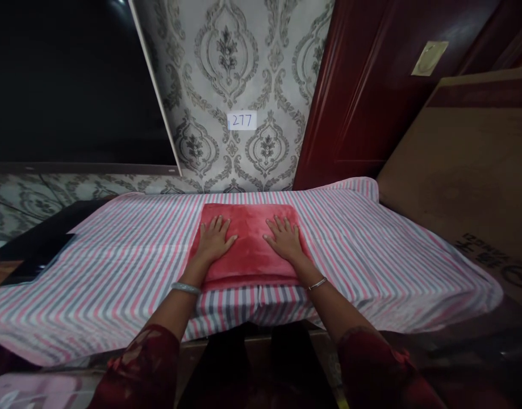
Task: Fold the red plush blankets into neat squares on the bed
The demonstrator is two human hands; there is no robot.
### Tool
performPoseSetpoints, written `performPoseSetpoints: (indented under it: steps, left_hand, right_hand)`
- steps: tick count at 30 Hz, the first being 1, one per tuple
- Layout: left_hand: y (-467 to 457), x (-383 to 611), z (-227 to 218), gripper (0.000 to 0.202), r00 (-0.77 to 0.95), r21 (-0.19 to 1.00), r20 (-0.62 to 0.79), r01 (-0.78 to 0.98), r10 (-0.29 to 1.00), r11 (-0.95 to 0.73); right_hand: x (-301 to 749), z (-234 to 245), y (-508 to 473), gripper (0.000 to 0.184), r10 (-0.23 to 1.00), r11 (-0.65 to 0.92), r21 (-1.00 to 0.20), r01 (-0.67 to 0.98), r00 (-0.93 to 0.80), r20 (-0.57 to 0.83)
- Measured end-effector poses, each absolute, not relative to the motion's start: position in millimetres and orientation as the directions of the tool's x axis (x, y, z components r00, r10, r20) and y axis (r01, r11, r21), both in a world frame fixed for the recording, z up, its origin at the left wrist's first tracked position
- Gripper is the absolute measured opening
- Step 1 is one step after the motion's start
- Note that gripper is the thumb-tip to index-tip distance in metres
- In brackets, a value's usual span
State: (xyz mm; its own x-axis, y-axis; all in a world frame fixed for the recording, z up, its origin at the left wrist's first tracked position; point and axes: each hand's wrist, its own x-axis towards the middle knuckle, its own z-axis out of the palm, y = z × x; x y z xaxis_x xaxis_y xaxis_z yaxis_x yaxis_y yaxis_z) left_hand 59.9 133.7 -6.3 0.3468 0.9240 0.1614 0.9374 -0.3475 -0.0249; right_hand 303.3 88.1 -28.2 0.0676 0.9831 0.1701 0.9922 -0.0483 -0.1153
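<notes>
A folded red plush cloth (247, 255) lies in a neat rectangle in the middle of a striped sheet (137, 250). My left hand (213, 240) rests flat on its left side, fingers spread and pointing away from me. On the right side of the cloth, my right hand (285, 238) lies the same way, palm down with fingers apart. Neither hand grips anything. The cloth's folded layers show along its near edge. What the cloth is when unfolded cannot be seen.
The striped sheet covers a table against a patterned wall (230, 62) bearing a paper label (242, 120). A large dark screen (73, 85) hangs at left. A big cardboard box (465, 170) stands at right, before a dark red door (371, 68). Something pink (34, 391) sits at lower left.
</notes>
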Motion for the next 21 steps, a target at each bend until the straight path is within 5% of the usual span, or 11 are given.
performPoseSetpoints:
  steps: [6,15,21]
  left_hand:
    - [130.0,61.6,-7.8,0.075,0.261,0.027,0.149,0.963,0.954,-0.268]
    - [135.1,48.2,16.3,0.073,0.274,0.113,-0.059,0.957,0.96,-0.267]
    - [158.0,83.6,39.7,0.072,0.379,0.088,0.011,0.922,0.925,-0.378]
  right_hand:
    - [302.7,-28.6,86.1,0.063,0.983,-0.042,-0.118,0.992,0.062,0.174]
    - [315.8,-2.7,94.2,0.06,0.998,-0.032,-0.16,0.987,0.04,0.048]
    - [300.1,16.8,128.7,0.058,0.989,-0.038,-0.138,0.99,0.056,0.134]
